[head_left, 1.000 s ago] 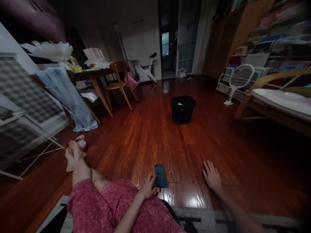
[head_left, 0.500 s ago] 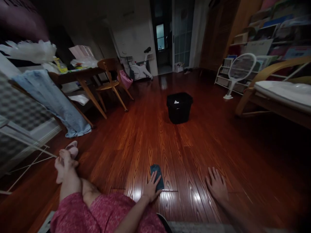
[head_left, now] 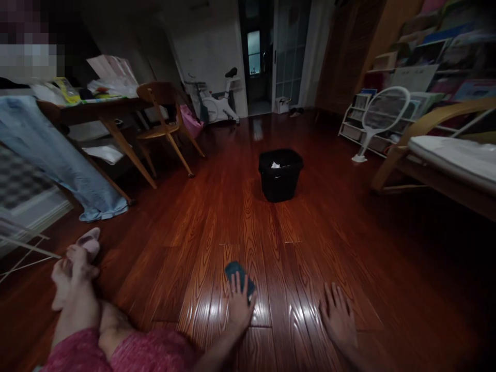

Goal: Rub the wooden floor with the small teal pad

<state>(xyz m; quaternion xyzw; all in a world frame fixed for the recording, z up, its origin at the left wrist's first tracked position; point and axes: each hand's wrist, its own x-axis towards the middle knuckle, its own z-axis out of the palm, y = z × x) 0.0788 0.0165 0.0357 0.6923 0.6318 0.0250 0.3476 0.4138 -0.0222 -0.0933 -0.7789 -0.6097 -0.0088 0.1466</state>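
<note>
My left hand point(head_left: 240, 306) lies flat on a small dark teal cloth point(head_left: 233, 269), its fingers stretched out and spread. The cloth rests on the glossy red-brown wooden floor point(head_left: 287, 289), and its far end shows beyond my fingertips. Off to the right, my right hand point(head_left: 339, 316) is open, palm down on the bare floor, fingers extended and holding nothing. My bare legs point(head_left: 79, 305) stretch out at the left under a pink-red patterned garment point(head_left: 155, 354).
Ahead stands a black bin point(head_left: 279, 178) with something white inside. At left are a pink slipper point(head_left: 91, 240), hanging jeans point(head_left: 91, 194), a table and a wooden chair point(head_left: 165, 121). At right are a white racket-shaped object point(head_left: 385, 111) and a wooden-armed chair point(head_left: 391, 155). An exercise bike point(head_left: 220, 106) stands behind.
My left hand and the cloth have shifted slightly left, and the cloth has turned so its far end points left. My right hand stays flat on the floor. The whole view has shifted a little.
</note>
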